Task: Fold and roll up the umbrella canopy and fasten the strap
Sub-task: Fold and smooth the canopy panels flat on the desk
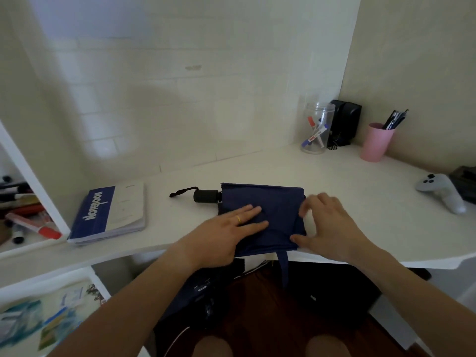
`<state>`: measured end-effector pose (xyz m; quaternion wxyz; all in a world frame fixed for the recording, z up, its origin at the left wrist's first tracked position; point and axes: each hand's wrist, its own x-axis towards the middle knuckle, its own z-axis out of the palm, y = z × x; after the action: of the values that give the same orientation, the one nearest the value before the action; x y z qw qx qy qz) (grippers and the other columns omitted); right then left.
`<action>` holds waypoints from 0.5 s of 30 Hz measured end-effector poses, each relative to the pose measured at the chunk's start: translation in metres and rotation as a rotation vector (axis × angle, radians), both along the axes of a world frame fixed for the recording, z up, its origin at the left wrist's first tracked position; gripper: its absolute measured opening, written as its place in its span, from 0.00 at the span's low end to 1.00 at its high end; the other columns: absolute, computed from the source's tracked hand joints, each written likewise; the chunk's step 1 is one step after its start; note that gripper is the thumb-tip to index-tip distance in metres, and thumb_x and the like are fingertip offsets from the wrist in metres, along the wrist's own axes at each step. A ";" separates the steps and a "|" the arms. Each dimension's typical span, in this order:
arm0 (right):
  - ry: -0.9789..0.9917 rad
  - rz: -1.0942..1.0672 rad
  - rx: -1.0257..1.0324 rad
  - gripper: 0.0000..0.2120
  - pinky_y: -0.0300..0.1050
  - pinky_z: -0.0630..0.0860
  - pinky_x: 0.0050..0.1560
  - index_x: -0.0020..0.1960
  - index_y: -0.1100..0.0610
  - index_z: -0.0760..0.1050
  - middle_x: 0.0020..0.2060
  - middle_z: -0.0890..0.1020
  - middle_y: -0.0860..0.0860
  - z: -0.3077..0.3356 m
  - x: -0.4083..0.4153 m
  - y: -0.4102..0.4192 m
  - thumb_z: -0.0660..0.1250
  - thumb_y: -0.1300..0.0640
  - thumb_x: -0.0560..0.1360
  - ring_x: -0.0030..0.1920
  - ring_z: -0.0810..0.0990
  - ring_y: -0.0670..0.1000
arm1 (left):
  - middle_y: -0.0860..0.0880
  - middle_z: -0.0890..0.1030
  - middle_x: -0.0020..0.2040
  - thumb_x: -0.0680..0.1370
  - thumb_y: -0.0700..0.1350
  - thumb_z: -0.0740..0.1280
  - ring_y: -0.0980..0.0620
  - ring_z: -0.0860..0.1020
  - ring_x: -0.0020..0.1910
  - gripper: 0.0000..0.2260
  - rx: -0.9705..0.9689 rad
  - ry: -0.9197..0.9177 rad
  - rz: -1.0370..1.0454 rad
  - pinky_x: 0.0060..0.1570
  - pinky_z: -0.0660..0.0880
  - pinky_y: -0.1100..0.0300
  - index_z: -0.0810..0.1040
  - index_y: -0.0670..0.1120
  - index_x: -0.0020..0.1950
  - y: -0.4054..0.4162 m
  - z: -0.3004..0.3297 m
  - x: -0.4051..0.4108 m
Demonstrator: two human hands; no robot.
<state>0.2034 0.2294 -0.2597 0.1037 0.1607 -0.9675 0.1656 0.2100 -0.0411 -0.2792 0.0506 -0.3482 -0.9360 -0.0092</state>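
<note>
A navy umbrella canopy (268, 202) lies flattened on the white desk (360, 181), its black handle (206, 196) with a wrist loop pointing left. The fastening strap (284, 269) hangs off the desk's front edge. My left hand (229, 228) lies flat on the canopy's left half, fingers together and pressing down. At the canopy's right edge my right hand (324, 225) is curled, with thumb and fingers pinching the fabric's edge.
A blue notebook (110, 212) lies left of the umbrella. At the back right stand a clear jar of markers (318, 130), a black speaker (346, 122) and a pink cup of pens (377, 143). A white game controller (443, 191) rests far right. Shelves with clutter are at the left.
</note>
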 end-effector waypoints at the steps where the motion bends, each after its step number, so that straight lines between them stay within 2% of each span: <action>1: 0.128 0.057 -0.043 0.18 0.46 0.73 0.56 0.57 0.50 0.74 0.56 0.75 0.47 0.003 0.001 -0.004 0.73 0.46 0.71 0.58 0.72 0.52 | 0.53 0.46 0.85 0.78 0.36 0.59 0.56 0.44 0.83 0.37 -0.043 -0.046 0.005 0.81 0.51 0.57 0.51 0.58 0.83 0.001 0.000 -0.003; 3: 0.273 0.186 -0.039 0.18 0.46 0.74 0.64 0.66 0.51 0.75 0.64 0.78 0.47 0.001 -0.001 -0.015 0.67 0.50 0.77 0.66 0.74 0.51 | 0.54 0.43 0.84 0.80 0.37 0.58 0.57 0.42 0.82 0.36 -0.098 -0.083 0.007 0.81 0.52 0.56 0.48 0.59 0.83 0.001 0.000 -0.004; 5: 0.180 0.260 0.066 0.21 0.44 0.64 0.75 0.74 0.51 0.71 0.74 0.72 0.48 -0.010 -0.004 -0.021 0.60 0.49 0.83 0.76 0.66 0.49 | 0.54 0.42 0.84 0.82 0.38 0.57 0.57 0.42 0.82 0.35 -0.117 -0.107 0.011 0.81 0.51 0.57 0.47 0.60 0.83 0.000 0.003 -0.004; 7: 0.025 0.295 0.166 0.24 0.41 0.55 0.78 0.78 0.50 0.65 0.79 0.62 0.46 -0.025 -0.005 -0.018 0.54 0.45 0.84 0.80 0.55 0.46 | 0.55 0.43 0.84 0.82 0.37 0.56 0.57 0.43 0.82 0.34 -0.127 -0.148 0.026 0.79 0.46 0.62 0.48 0.61 0.83 -0.001 0.010 -0.002; 10: -0.007 0.329 0.213 0.33 0.37 0.49 0.78 0.80 0.47 0.59 0.80 0.55 0.42 -0.039 -0.001 -0.006 0.43 0.35 0.80 0.80 0.46 0.41 | 0.57 0.47 0.84 0.82 0.37 0.56 0.58 0.48 0.82 0.32 -0.065 -0.267 0.050 0.73 0.43 0.68 0.55 0.62 0.82 -0.003 0.020 0.003; 12: -0.022 0.335 0.215 0.34 0.35 0.47 0.77 0.81 0.45 0.54 0.80 0.52 0.39 -0.042 0.000 -0.002 0.40 0.34 0.78 0.80 0.43 0.39 | 0.58 0.55 0.83 0.84 0.42 0.56 0.58 0.56 0.80 0.25 0.016 -0.272 0.123 0.76 0.50 0.65 0.63 0.62 0.79 -0.004 0.023 0.003; 13: -0.027 0.340 0.210 0.32 0.35 0.47 0.77 0.81 0.44 0.53 0.80 0.51 0.39 -0.042 0.000 -0.001 0.42 0.35 0.79 0.80 0.42 0.39 | 0.58 0.62 0.81 0.85 0.46 0.56 0.56 0.62 0.78 0.22 0.054 -0.217 0.156 0.77 0.57 0.60 0.67 0.61 0.78 -0.002 0.023 0.002; 15: -0.025 0.340 0.204 0.30 0.35 0.46 0.77 0.81 0.44 0.53 0.80 0.52 0.39 -0.040 -0.001 -0.002 0.46 0.37 0.81 0.80 0.42 0.39 | 0.53 0.75 0.72 0.86 0.51 0.55 0.51 0.73 0.70 0.18 0.070 -0.013 0.197 0.68 0.72 0.53 0.72 0.56 0.74 0.004 0.023 0.001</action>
<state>0.2027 0.2273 -0.3001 0.0453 0.3293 -0.9394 0.0840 0.2115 -0.0367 -0.2565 0.0574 -0.2527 -0.9651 -0.0390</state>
